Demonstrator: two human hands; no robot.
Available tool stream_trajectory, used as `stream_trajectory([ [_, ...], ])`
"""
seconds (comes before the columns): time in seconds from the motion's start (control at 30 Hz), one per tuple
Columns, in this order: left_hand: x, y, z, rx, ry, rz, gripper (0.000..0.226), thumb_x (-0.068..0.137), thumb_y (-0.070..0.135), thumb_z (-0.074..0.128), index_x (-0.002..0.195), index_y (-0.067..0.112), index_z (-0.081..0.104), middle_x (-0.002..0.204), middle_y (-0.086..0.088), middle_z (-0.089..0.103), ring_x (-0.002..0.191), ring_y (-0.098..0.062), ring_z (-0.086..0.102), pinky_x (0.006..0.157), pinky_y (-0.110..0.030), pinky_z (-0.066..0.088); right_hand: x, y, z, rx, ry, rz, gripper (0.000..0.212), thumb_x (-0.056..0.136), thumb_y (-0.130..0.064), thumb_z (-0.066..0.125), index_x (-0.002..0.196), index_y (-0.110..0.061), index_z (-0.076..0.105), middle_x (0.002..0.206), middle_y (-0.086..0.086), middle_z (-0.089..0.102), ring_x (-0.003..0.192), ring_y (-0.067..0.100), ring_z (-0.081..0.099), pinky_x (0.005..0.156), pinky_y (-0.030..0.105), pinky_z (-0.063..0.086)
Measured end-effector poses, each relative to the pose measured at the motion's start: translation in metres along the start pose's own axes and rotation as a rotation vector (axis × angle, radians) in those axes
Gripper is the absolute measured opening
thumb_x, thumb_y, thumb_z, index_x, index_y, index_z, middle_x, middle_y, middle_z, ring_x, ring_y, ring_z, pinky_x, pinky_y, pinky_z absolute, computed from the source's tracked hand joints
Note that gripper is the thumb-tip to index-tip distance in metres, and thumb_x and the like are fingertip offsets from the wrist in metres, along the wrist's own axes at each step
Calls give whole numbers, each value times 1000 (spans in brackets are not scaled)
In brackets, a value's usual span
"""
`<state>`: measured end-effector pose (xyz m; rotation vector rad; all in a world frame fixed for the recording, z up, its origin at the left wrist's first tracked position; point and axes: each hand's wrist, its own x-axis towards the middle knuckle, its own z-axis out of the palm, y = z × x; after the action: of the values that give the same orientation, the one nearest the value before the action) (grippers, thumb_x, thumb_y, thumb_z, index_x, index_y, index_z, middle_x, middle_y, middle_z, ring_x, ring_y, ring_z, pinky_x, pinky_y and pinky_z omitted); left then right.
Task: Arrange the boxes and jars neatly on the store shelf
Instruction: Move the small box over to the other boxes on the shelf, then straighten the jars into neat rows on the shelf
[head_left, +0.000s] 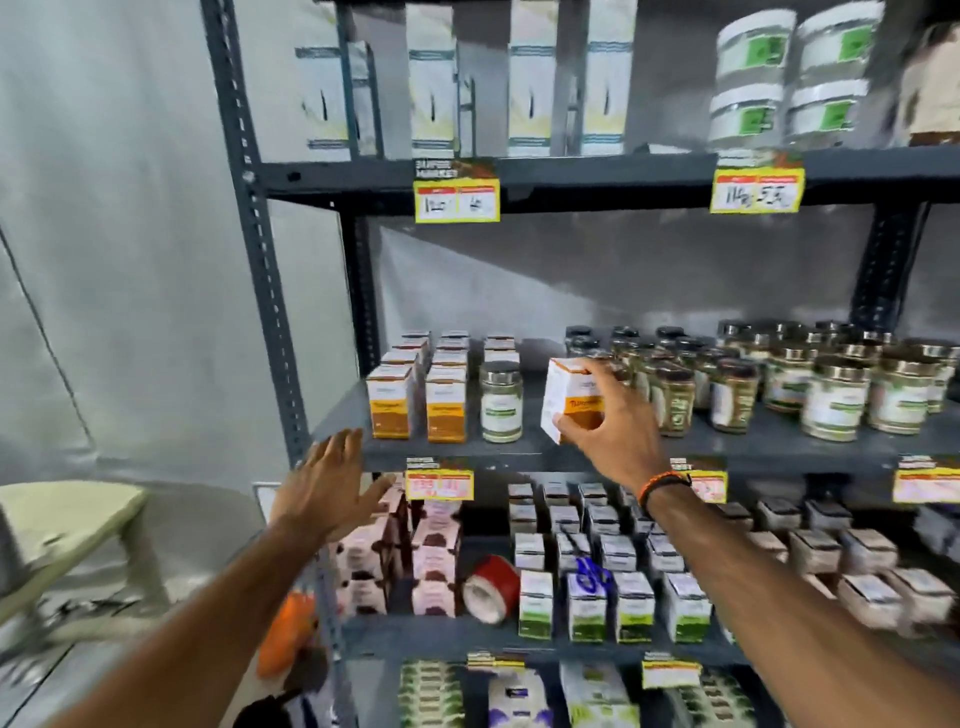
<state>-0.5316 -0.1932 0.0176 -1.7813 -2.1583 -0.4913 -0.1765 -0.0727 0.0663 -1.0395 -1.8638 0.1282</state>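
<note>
Mid-frame, the right hand (613, 431) grips a tilted orange box (569, 397) above the shelf (727, 441), right of a jar (501, 401). The left hand (327, 483), lower left, is spread, holding nothing.

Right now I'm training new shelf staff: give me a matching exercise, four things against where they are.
Things:
1. orange box
2. lone jar
3. red tape roll
4. left hand

Places:
A. open, at the shelf edge
B. lying on the lower shelf
C. held in the right hand
D. standing beside the orange box rows

Pairs: 1-C, 2-D, 3-B, 4-A
</note>
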Motion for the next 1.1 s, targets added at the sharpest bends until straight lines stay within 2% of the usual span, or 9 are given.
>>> stream_trajectory([
  [0.2,13,-27,28,29,-9,62,93,89,75,41,149,5,34,153,-18,45,140,-34,43,113,-50,41,4,-7,33,-109,-18,111,84,83,-44,77,153,-38,31,129,6,66,102,24,69,89,47,58],
  [0.43,25,-33,45,52,20,114,96,92,75,33,156,4,24,164,-18,29,152,-32,25,122,-45,16,7,-1,65,-148,-48,172,88,83,-47,77,153,-39,24,126,9,64,103,24,66,87,47,59],
  [0.63,26,-39,54,48,29,115,97,93,76,25,159,7,16,167,-16,21,154,-29,15,123,-42,10,13,-2,73,-248,-74,156,99,83,-56,73,158,-35,12,145,16,50,118,34,63,89,50,59],
  [0.73,26,-40,56,38,28,112,97,92,77,23,160,8,12,169,-14,16,155,-28,10,125,-42,7,13,-12,66,-350,27,110,101,85,-63,66,160,-26,9,159,17,34,131,36,54,90,49,59],
  [0.8,27,-40,57,37,15,108,98,92,78,20,160,9,9,169,-13,13,155,-27,7,124,-42,4,16,-25,60,-305,156,-100,85,90,-56,64,156,-19,26,160,13,34,139,31,47,101,45,53],
  [0.87,27,-39,59,32,20,101,99,91,78,17,161,9,7,170,-12,10,156,-26,5,124,-42,3,28,-36,61,-292,157,-291,70,91,-54,62,149,-20,39,158,11,38,143,28,41,112,47,41],
  [0.97,27,-40,62,31,24,94,101,89,80,15,161,9,9,169,-13,11,155,-27,6,125,-43,5,56,-45,71,-438,-80,-230,80,89,-73,45,155,-31,29,160,10,38,152,33,24,123,55,15],
  [1.03,27,-41,64,28,28,94,102,88,81,13,160,9,10,169,-13,12,155,-27,7,125,-44,6,68,-44,79,-529,-188,-149,87,86,-83,33,157,-33,25,151,11,51,153,37,19,119,55,-9],
  [1.1,27,-42,63,20,24,103,102,88,81,14,161,9,11,169,-12,12,155,-27,7,125,-44,7,73,-42,85,-557,-248,-84,91,83,-88,27,155,-33,30,138,12,63,152,38,22,115,54,-15],
])
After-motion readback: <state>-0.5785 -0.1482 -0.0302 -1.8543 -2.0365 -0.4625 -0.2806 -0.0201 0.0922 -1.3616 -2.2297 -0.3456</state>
